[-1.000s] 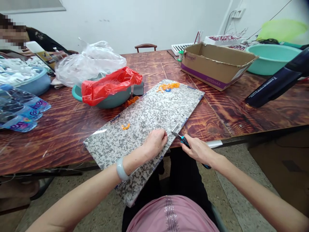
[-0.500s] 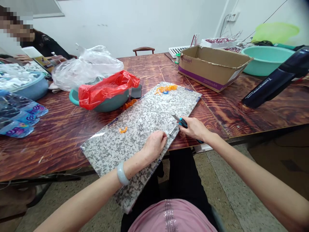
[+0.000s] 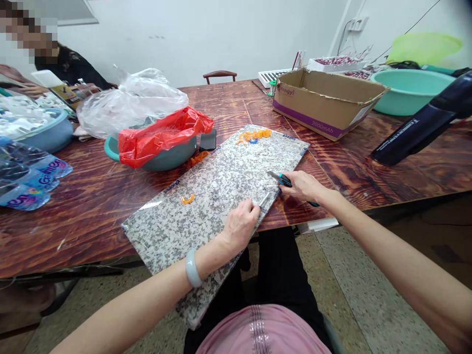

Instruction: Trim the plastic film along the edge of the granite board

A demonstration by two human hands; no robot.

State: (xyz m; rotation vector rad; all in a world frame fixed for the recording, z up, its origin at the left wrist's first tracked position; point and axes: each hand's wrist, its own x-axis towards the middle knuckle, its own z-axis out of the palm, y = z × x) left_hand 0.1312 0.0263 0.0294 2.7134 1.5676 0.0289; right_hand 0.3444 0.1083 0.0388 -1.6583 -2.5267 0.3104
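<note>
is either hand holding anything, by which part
Right hand: utility knife, by its handle. Left hand: at the near end of a thin pale rod, grip unclear.

Enclosed by the right hand: middle of the knife handle. Uncertain at the curled left hand: contact with the near end of the thin rod. Covered by the left forearm: part of the speckled board. Too small to read: blue print along its edges. Too tangled to count: orange pieces. Concealed by the red bag: contents of the teal bowl. Screened by its front wall: bottom of the cardboard box. Cut off at left: clear bottles, blue basin. Cut off at right: dark tube.
</note>
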